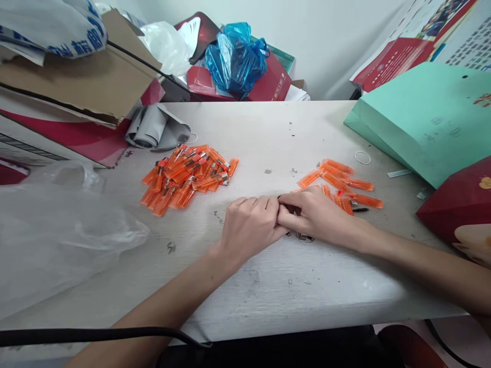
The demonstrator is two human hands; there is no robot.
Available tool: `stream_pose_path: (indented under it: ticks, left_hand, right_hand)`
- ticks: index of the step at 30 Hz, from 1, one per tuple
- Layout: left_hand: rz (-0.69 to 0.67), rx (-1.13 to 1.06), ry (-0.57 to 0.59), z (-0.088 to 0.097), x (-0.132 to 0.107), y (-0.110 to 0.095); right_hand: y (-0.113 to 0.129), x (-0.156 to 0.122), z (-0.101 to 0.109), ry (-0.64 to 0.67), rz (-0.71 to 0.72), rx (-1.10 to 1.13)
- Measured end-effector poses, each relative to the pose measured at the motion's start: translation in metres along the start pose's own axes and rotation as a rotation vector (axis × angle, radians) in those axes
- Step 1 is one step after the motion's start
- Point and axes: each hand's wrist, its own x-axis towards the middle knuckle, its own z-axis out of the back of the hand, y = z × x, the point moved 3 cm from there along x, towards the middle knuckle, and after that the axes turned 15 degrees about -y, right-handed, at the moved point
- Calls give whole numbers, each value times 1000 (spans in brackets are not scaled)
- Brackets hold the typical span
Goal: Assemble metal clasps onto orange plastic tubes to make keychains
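Note:
My left hand [251,224] and my right hand [316,214] rest together on the pale table [268,286], fingers curled and pressed against each other. A small dark item sits pinched between them; I cannot make out what it is. A heap of orange lighters with metal tops [187,176] lies to the left, beyond my left hand. A looser group of orange lighter bodies [345,184] lies just behind my right hand. A small metal part [305,237] lies under my right wrist.
A clear plastic bag [57,230] covers the table's left side. Cardboard boxes [76,76], a blue plastic bag [236,56] and a green paper bag [425,117] crowd the back and right. A rubber band [362,157] lies near the green bag. A black cable [95,335] crosses the front edge.

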Motion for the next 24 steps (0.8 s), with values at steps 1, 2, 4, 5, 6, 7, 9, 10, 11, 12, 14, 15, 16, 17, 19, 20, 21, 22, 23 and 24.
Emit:
stream_pose_path:
  ticks: [1,2,4,5,6,7,9,10,11,12,14,15,16,17,19,20,21,22,23,24]
  left_hand:
    - [-9,-3,-2,0,0,0]
    - [-17,-6,-1,-1,0,0]
    - [-22,-7,14,-1,0,-1]
    - [-22,-8,29,-2,-1,-1]
    - [-22,-10,48,-2,-1,-2]
    - [-23,-13,67,-3,-2,-2]
    - [-24,-23,96,-4,-2,-3]
    - [-23,-27,100,-4,-2,-3]
    - [-17,-30,100,-4,-2,-3]
    - [-9,-31,100,-4,-2,-2]
    - [9,-24,99,-3,0,-1]
    - [16,-18,97,-3,1,0]
    - [23,-12,97,-2,1,1]
    - [29,-5,98,-2,2,3]
    - [44,7,105,0,3,6]
    - [52,11,112,0,3,7]
    - [62,15,119,1,3,9]
    - [72,16,123,2,3,10]
    - [81,12,124,2,3,10]
    - [90,6,122,3,4,11]
  right_hand:
    - [0,0,1,-3,-6,-11]
    - [1,0,1,-2,-11,-22]
    - [2,0,2,4,-16,-44]
    - [2,0,1,11,-15,-52]
    - [2,-1,1,14,-12,-59]
    - [2,-1,1,14,-8,-67]
    - [0,-1,1,7,-1,-83]
    - [-1,-1,1,1,4,-85]
    - [-1,-1,2,-4,11,-82]
    - [-2,-1,3,-8,19,-72]
    - [-3,-1,6,-9,28,-41]
    - [-3,-1,7,-8,28,-24]
    - [-2,0,9,-6,28,-6]
    - [-2,0,10,-3,28,17]
    - [-2,1,10,21,32,88]
    - [-2,2,10,39,30,131]
    - [-3,3,9,58,23,177]
    - [-4,3,8,74,11,221]
    - [-5,4,7,84,-4,259]
    - [-7,5,6,88,-19,292]
